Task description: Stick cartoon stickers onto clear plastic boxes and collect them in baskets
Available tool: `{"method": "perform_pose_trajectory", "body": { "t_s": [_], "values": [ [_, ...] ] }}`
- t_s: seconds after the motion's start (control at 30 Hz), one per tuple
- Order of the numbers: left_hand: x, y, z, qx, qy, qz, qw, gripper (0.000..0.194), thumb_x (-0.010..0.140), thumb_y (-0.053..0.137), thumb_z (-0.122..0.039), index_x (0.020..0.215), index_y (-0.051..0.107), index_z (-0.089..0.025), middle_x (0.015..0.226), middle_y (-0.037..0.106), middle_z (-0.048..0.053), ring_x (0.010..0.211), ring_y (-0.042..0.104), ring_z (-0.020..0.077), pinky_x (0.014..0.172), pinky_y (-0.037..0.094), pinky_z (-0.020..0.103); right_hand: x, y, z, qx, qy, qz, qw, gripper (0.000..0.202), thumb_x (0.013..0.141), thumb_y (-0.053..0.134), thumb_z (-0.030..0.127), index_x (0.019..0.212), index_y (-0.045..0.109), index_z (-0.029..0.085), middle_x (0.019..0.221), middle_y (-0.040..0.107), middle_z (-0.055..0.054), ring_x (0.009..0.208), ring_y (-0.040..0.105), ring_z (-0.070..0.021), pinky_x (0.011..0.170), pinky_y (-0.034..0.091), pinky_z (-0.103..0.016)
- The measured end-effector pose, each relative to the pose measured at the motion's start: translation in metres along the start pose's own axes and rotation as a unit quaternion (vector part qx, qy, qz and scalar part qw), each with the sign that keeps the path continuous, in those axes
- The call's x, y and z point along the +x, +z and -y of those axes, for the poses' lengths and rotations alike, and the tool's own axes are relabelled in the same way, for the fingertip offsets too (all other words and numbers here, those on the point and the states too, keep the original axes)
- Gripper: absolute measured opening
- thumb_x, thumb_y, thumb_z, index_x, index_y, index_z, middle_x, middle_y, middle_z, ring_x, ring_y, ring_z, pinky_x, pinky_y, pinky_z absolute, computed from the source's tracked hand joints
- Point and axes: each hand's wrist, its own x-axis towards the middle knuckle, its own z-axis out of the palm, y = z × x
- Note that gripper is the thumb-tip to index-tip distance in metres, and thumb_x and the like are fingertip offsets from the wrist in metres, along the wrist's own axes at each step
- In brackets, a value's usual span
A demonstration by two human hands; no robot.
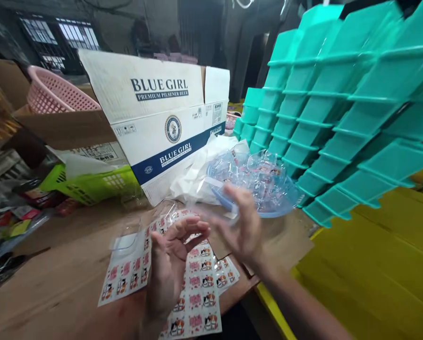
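My left hand is above sticker sheets printed with cartoon cats and pink designs. Its thumb stands apart from the curved fingers, and nothing shows between them. To its right, my right hand is smeared by motion near the front edge of a round blue tray. Clear plastic pieces fill that tray. A faint see-through shape lies by the right fingers; whether they grip it I cannot make out. Left of my left hand, a clear plastic piece rests on the sheets.
A Blue Girl beer carton stands behind the work table. Stacked turquoise bins rise at the right, above a yellow surface. A green basket and a pink basket are at the left, with crumpled white wrapping mid-table.
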Motion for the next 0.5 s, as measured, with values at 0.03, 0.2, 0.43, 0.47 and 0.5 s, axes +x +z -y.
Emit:
{"method": "perform_pose_trajectory", "body": {
  "t_s": [0.03,0.2,0.43,0.47,0.5],
  "values": [
    [0.003,0.000,-0.001,0.027,0.008,0.002,1.000,0.064,0.086,0.045,-0.071,0.104,0.073,-0.017,0.109,0.072,0.012,0.108,0.065,0.0275,0.098,0.052,0.041,0.020,-0.017,-0.017,-0.090,0.014,-0.015,0.996,0.069,0.094,0.057,0.038,0.153,0.023,0.034,0.130,0.052,-0.012,0.120,0.049,-0.0337,0.102,0.042,-0.055],
    [0.015,-0.024,-0.003,0.187,0.019,-0.045,0.981,0.036,0.088,0.063,-0.046,0.108,0.072,-0.017,0.112,0.072,0.010,0.109,0.065,0.0233,0.099,0.050,0.033,0.095,-0.064,-0.092,-0.388,0.054,0.131,0.911,0.057,0.094,0.052,0.048,0.140,0.047,0.015,0.130,0.054,-0.022,0.119,0.044,-0.0434,0.097,0.035,-0.068],
    [0.019,-0.118,-0.025,0.417,0.103,-0.182,0.885,0.032,0.075,0.075,-0.039,0.096,0.072,-0.015,0.100,0.073,0.008,0.089,0.068,0.0204,0.084,0.054,0.031,0.041,-0.022,-0.042,-0.211,-0.035,0.134,0.968,0.050,0.095,0.054,0.045,0.135,0.055,0.014,0.133,0.055,-0.019,0.123,0.047,-0.0349,0.102,0.041,-0.055],
    [0.018,-0.127,-0.024,0.449,0.099,-0.171,0.871,0.030,0.076,0.074,-0.038,0.094,0.072,-0.015,0.098,0.073,0.008,0.088,0.068,0.0202,0.083,0.055,0.031,0.027,-0.007,-0.031,-0.142,-0.033,0.170,0.975,0.045,0.097,0.053,0.043,0.132,0.058,0.015,0.128,0.058,-0.016,0.120,0.051,-0.0309,0.100,0.045,-0.050],
    [0.017,-0.133,-0.021,0.476,0.088,-0.146,0.863,0.028,0.077,0.072,-0.038,0.093,0.072,-0.015,0.097,0.073,0.007,0.086,0.068,0.0200,0.081,0.055,0.031,0.014,0.010,-0.023,-0.081,-0.027,0.221,0.972,0.040,0.098,0.052,0.040,0.128,0.060,0.016,0.124,0.061,-0.015,0.116,0.054,-0.0280,0.097,0.048,-0.046]
  ]
}}
